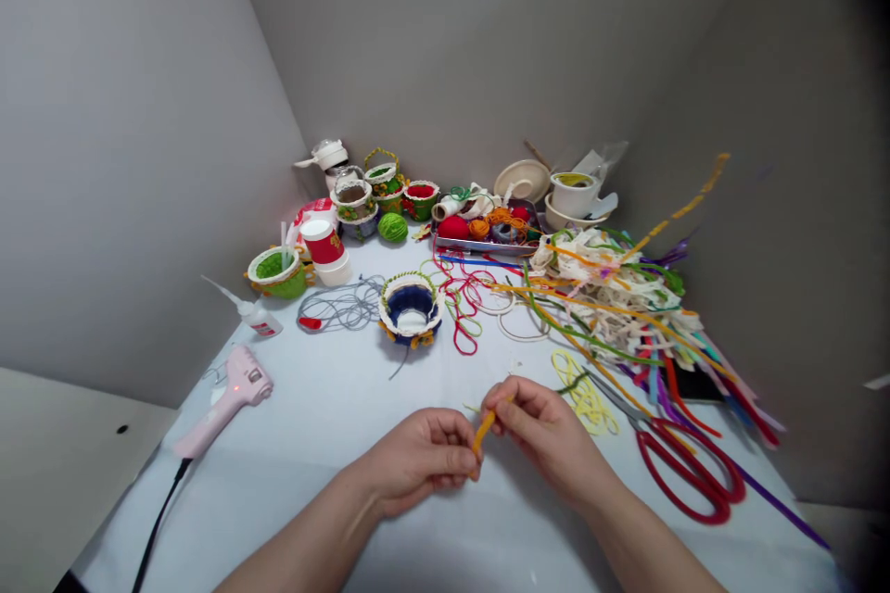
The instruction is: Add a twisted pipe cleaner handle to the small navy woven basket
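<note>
Between my two hands, over the front middle of the table, is a short orange pipe cleaner (485, 429). My left hand (431, 456) pinches its lower end between thumb and fingers. The upper end sits in the closed fingers of my right hand (539, 426). Beyond them stands a small dark blue pot (412, 310) with a white and green braided rim and orange trim at its base. Nearest my right hand lies a loose tangle of yellow yarn (588, 394). Large red-handled scissors (688, 468) rest farther right.
A pink glue gun (226, 398) and a glue bottle (259, 319) lie left. Several decorated pots (276, 273) stand back left. A tray of yarn balls (487, 248) is at the back. Lace trim (598, 287) and long pipe cleaners (598, 308) heap up on the right.
</note>
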A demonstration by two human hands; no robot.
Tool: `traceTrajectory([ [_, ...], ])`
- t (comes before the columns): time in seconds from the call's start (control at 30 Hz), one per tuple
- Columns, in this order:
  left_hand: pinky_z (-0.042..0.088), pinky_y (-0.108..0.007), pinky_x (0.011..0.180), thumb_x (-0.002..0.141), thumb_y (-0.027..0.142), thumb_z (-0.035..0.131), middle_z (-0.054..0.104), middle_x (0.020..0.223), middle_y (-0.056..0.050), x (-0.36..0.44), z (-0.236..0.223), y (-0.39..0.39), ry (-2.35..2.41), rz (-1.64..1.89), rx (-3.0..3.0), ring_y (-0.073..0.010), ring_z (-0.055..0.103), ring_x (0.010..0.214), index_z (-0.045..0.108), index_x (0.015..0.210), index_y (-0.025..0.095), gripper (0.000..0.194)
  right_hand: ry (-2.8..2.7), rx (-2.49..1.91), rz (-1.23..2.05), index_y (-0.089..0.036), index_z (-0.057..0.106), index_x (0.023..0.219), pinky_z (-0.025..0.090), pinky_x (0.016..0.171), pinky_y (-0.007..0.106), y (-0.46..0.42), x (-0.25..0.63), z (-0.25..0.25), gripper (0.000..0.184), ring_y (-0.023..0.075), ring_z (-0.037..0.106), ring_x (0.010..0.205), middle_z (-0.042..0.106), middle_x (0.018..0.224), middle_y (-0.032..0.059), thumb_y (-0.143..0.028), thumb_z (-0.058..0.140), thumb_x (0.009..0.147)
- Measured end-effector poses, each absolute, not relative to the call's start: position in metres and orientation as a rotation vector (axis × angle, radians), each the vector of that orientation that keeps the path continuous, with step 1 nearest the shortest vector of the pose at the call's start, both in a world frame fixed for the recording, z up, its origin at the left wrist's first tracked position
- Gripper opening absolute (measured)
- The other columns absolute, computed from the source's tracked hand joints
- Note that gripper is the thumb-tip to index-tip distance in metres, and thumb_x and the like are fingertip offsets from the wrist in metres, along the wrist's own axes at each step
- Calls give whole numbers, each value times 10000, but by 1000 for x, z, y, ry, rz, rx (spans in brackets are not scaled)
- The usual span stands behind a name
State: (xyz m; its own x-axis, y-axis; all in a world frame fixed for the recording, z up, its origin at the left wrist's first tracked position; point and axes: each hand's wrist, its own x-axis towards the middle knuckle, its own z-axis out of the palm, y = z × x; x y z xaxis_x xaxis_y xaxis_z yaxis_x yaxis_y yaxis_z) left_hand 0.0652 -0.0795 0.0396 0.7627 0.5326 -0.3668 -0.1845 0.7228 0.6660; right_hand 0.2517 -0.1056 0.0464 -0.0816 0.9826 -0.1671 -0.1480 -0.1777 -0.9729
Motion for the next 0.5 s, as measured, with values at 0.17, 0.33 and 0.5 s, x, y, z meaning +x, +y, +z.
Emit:
traceTrajectory([
  [0.17, 267, -199, 539, 537, 189, 861, 600, 688, -5, 63, 41, -77, 566, 527, 673, -62, 467, 568, 652, 759, 126, 312, -1051, -1198, 1388, -175, 651, 792, 406, 651, 258, -104, 251, 47, 226, 135, 537, 672, 613, 711, 14, -399, 656, 818],
  [0.33, 290, -204, 574, 564, 196, 845, 580, 629, 8, 63, 47, -72, 579, 671, 708, -72, 462, 581, 629, 684, 132, 255, -1066, -1192, 1339, -174, 627, 761, 415, 656, 262, -102, 250, 49, 239, 133, 530, 675, 624, 729, 24, -400, 631, 838],
  [0.5, 286, -201, 573, 596, 199, 824, 568, 646, 18, 61, 65, -63, 664, 678, 747, -69, 456, 596, 635, 735, 135, 243, -1255, -1285, 1062, -204, 631, 891, 450, 701, 296, -101, 252, 73, 167, 165, 568, 759, 644, 866, 55, -351, 552, 896],
])
